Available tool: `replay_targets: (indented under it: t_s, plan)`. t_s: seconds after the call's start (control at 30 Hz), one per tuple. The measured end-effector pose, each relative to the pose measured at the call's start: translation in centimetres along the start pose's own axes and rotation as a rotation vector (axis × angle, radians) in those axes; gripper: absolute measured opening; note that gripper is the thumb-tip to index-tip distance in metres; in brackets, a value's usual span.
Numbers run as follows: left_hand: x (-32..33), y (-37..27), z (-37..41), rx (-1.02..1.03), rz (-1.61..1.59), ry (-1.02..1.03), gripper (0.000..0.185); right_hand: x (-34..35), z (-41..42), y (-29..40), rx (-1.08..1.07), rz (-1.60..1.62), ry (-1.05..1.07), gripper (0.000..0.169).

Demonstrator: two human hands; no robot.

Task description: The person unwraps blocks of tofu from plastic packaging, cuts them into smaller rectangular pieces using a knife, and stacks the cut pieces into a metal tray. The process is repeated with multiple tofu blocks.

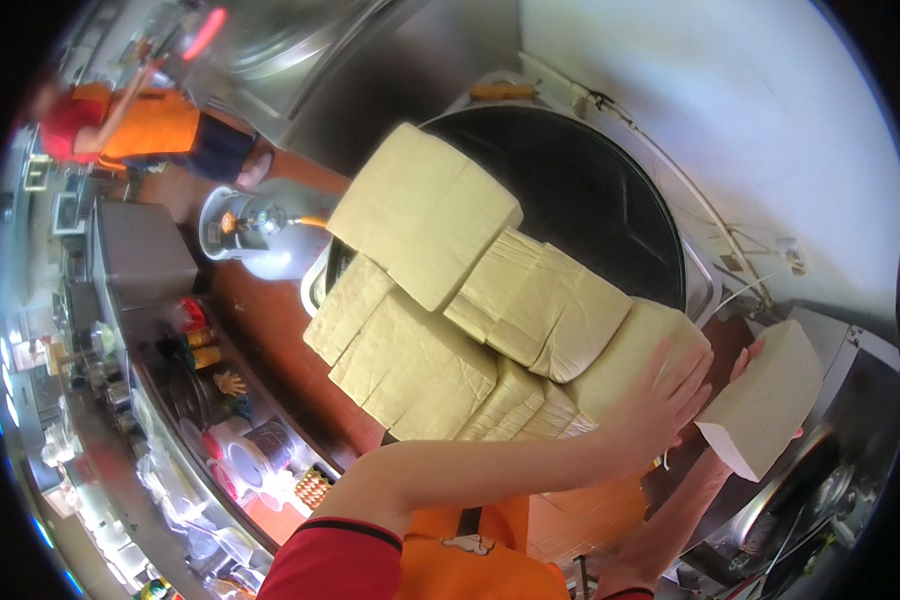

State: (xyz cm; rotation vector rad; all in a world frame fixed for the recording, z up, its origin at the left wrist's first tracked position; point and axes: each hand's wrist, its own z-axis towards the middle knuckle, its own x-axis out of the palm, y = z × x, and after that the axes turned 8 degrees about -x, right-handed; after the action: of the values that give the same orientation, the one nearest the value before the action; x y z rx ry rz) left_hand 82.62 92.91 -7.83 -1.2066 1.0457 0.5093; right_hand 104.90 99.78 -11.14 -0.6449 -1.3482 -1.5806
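Note:
A stack of large pale-yellow blocks, seemingly tofu (427, 217), rises before me over part of a wide round pot (577, 180) with a dark inside. Several of the blocks are cracked or creased. My left hand (675, 390) lies flat on the rightmost block (637, 352) of the stack, fingers spread. To its right, my right hand (748, 356) holds a paler cut block (769, 401) from behind and beneath. That block hides most of the hand, leaving only fingertips and the wrist in sight.
A gas cylinder (289, 229) stands left of the pot on the red floor. A long metal counter (146, 247) with shelves runs along the left. Another person (146, 124) in an orange apron is at the upper left. Metal cookware (787, 487) sits at lower right, near the white wall (742, 112).

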Motion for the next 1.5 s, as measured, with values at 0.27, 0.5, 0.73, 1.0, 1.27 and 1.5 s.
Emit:
replay_targets:
  t_s: [0.27, 0.5, 0.73, 1.0, 1.27, 1.5]
  plan:
    - [-9.1, 4.8, -10.5, -0.189, -0.326, -0.038, 0.067, 3.9, 13.1, -9.4, 0.141, -0.534, -0.012, 0.044]
    - [-15.6, 11.3, -19.7, -0.415, -0.516, -0.173, 0.055, 4.2, 24.4, -22.5, 0.638, -0.600, 0.027, 0.041]
    - [-16.3, 15.8, -25.8, -0.640, -0.637, -0.359, 0.042, 10.6, 26.1, -34.6, 1.041, -1.254, 0.701, 0.083]
    - [-17.5, 20.4, -29.9, -0.746, -0.620, -0.479, 0.038, 11.1, 24.8, -35.4, 0.939, -1.288, 0.672, 0.076]
    - [-19.0, 23.4, -30.6, -0.765, -0.665, -0.421, 0.040, 14.7, 22.5, -27.4, 0.632, -1.361, 0.518, 0.069]
    - [-18.9, 26.0, -29.5, -0.699, -0.709, -0.468, 0.046, 16.5, 10.3, -9.3, 0.265, -1.304, 0.127, 0.075]
